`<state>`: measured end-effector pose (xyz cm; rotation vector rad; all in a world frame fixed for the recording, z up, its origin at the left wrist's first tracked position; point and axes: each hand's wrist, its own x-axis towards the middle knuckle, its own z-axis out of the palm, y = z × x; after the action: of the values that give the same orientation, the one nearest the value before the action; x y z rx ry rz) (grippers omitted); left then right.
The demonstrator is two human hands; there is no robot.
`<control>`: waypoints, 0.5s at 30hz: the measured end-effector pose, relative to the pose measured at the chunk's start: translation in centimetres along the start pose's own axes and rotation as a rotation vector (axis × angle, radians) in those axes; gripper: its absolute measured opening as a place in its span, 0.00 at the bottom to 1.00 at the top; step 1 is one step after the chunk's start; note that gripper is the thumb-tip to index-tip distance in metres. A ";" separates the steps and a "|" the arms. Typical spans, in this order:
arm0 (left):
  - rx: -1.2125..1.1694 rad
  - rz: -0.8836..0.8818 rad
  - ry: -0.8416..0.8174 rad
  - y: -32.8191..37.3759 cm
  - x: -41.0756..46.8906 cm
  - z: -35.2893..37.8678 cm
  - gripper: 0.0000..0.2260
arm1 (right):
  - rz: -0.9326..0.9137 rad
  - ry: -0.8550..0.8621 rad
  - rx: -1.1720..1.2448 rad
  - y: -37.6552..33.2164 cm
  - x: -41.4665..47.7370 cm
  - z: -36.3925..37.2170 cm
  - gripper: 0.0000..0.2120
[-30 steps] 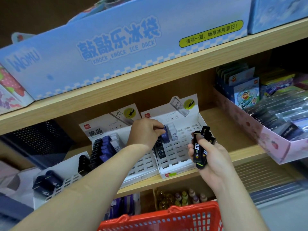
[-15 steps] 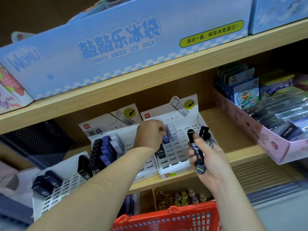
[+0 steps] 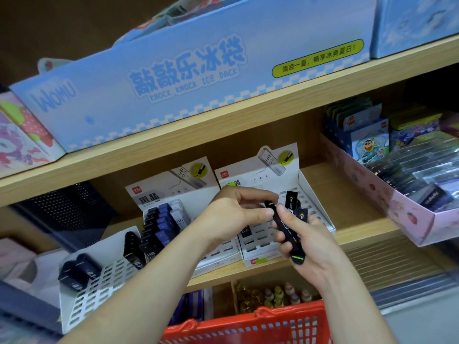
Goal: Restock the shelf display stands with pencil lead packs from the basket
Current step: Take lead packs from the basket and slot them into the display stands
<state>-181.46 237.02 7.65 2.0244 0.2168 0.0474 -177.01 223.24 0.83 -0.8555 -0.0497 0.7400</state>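
1. Head view, hands: the right hand point(image 3: 315, 247) is holding a bundle of black pencil lead packs point(image 3: 296, 212) in front of the right display stand point(image 3: 310, 189). Its grip is clenching round them, and the thumb is lying along the foremost pack point(image 3: 288, 235).
2. Head view, hands: the left hand point(image 3: 236, 214) is reaching across. Its grip is pinching the top end of the foremost pack between thumb and forefinger.
3. Head view, shelf: the middle display stand point(image 3: 218, 252) is carrying rows of black and blue shelved packs point(image 3: 159, 224) standing in its slots. The left display stand point(image 3: 106, 286) is carrying a few dark packs point(image 3: 79, 271). All three stands are sitting on the wooden shelf point(image 3: 360, 212).
4. Head view, surroundings: the red basket point(image 3: 248, 328) is showing at the bottom edge, below the forearms. A blue ice pack carton point(image 3: 173, 78) is resting on the shelf above.
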 end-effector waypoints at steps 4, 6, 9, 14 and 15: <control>-0.055 -0.043 0.223 0.1 -0.5 -0.1 0.08 | 0.057 -0.066 -0.003 0.2 -0.1 0.2 0.16; -0.088 -0.063 0.326 0.1 -0.7 -0.7 0.07 | 0.064 -0.103 -0.006 0.2 -0.1 0.1 0.20; -0.096 -0.074 0.421 0.1 -1.2 -1.5 0.06 | 0.025 -0.134 -0.112 0.2 0.2 -0.1 0.17; -0.289 -0.107 0.466 -0.4 -2.7 -1.0 0.04 | 0.033 -0.173 -0.156 0.8 0.5 -0.1 0.15; -0.309 -0.106 0.470 -0.6 -3.0 -0.9 0.04 | 0.048 -0.178 -0.155 1.0 0.4 -0.1 0.16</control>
<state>-184.61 237.55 7.69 1.6663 0.5762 0.4647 -177.24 223.88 -0.03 -0.9381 -0.2490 0.8641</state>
